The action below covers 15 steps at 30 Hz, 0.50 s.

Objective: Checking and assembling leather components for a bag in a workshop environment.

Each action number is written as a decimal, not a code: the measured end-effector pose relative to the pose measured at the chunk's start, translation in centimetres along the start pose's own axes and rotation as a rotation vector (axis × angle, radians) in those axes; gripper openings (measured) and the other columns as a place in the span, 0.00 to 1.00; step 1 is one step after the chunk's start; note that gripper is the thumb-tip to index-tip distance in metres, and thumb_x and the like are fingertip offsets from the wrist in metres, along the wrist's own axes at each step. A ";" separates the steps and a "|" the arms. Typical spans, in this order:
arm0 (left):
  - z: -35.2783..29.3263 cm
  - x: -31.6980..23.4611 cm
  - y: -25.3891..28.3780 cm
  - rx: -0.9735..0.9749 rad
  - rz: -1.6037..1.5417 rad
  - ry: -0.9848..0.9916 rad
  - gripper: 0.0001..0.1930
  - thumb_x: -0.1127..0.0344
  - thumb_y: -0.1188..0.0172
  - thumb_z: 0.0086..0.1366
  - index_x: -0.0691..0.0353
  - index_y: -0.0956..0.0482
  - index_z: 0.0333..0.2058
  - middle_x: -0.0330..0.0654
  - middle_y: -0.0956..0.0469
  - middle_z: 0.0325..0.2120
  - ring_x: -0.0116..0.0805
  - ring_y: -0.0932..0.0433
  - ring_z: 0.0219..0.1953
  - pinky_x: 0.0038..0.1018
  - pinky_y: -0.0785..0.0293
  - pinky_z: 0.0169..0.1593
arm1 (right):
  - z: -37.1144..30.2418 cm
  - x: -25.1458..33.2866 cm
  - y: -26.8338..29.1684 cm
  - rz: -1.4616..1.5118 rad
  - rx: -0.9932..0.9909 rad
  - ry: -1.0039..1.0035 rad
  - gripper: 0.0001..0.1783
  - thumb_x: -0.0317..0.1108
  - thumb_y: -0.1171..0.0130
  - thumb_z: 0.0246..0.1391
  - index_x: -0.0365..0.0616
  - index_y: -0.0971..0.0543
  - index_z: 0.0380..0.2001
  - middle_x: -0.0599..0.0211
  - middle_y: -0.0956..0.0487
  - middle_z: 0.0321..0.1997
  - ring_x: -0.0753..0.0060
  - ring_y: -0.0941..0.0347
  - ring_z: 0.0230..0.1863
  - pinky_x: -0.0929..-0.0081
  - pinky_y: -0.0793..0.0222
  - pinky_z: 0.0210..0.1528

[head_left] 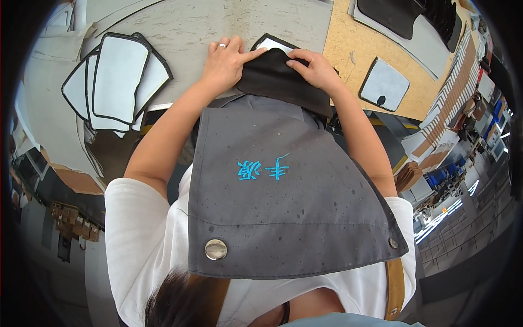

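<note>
A black leather-like piece [283, 84] lies at the table's near edge, partly over a white panel with a black border [279, 44]. The index finger of my left hand [226, 66] stretches to the right, its tip on the white panel by the black piece's upper edge. That hand's other fingers rest on the table, and a ring shows on one of them. My right hand [315, 70] pinches the black piece's upper edge between thumb and fingers. The near part of the black piece hangs toward my grey apron [294, 196].
Several white panels with black borders [117, 79] lie overlapped at left. A smaller white panel with a black spot [385, 84] rests on the tan board [348, 71] at right. Black sheets [389, 16] lie at the far right, beside a striped strip [447, 109].
</note>
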State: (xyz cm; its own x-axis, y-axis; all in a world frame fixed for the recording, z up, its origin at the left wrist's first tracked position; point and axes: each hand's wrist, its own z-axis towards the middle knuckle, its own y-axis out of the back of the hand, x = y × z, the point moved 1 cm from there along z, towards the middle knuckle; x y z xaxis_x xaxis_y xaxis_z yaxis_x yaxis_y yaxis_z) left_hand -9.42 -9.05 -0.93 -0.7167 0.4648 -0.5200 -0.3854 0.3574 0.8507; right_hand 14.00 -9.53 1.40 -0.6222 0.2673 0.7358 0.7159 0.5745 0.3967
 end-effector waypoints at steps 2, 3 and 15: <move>0.1 0.1 0.1 0.011 -0.023 0.012 0.24 0.75 0.52 0.55 0.35 0.23 0.46 0.36 0.35 0.28 0.34 0.35 0.33 0.31 0.44 0.41 | 0.0 0.0 0.0 0.005 -0.009 0.007 0.12 0.36 0.44 0.51 0.41 0.24 0.37 0.57 0.22 0.36 0.57 0.27 0.38 0.71 0.33 0.41; 0.1 0.1 0.2 0.022 -0.048 0.023 0.24 0.75 0.51 0.55 0.36 0.22 0.45 0.36 0.35 0.28 0.34 0.35 0.34 0.31 0.45 0.41 | 0.0 0.1 0.0 0.006 -0.009 0.007 0.12 0.36 0.44 0.51 0.41 0.24 0.37 0.57 0.22 0.36 0.57 0.27 0.38 0.71 0.33 0.41; -1.0 0.0 -0.3 -0.147 0.018 0.041 0.24 0.73 0.48 0.53 0.43 0.25 0.49 0.33 0.32 0.30 0.33 0.34 0.36 0.31 0.45 0.41 | 0.1 -0.4 -0.1 -0.009 -0.002 0.009 0.13 0.37 0.44 0.51 0.41 0.24 0.38 0.57 0.22 0.36 0.58 0.27 0.37 0.71 0.33 0.40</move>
State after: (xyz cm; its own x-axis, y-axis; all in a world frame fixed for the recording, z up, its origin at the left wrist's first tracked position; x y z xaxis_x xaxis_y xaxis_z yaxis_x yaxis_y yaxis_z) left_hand -9.89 -10.01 -1.09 -0.7462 0.4351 -0.5038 -0.4512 0.2260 0.8634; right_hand 14.18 -9.64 1.05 -0.6256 0.2557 0.7370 0.7111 0.5754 0.4040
